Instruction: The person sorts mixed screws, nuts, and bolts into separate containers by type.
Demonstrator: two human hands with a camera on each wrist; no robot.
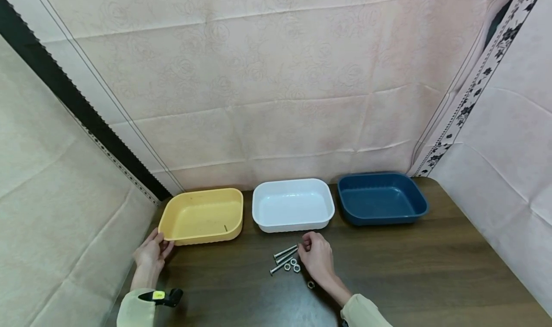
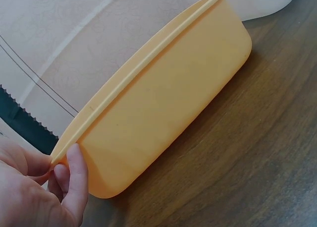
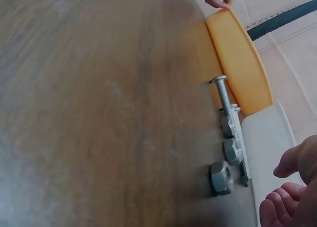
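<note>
My left hand (image 1: 149, 257) pinches the near left corner of a yellow tray (image 1: 196, 241) at its rim, thumb and fingers on either side in the left wrist view. A small dark thin piece (image 1: 225, 228) lies inside this tray. My right hand (image 1: 317, 258) hovers beside a small group of metal bolts (image 1: 281, 265) and hex nuts (image 1: 296, 268). Its fingers bend loosely, with the thumb apart from them in the right wrist view, and nothing shows between them. One more nut (image 1: 311, 284) lies closer, beside the right wrist.
A white tray (image 1: 293, 229) stands in the middle and a dark blue tray (image 1: 384, 220) to its right, in a row with the yellow one. All rest on a brown wooden table (image 1: 431, 269). Pale patterned cloth (image 1: 276, 78) hangs behind and at both sides.
</note>
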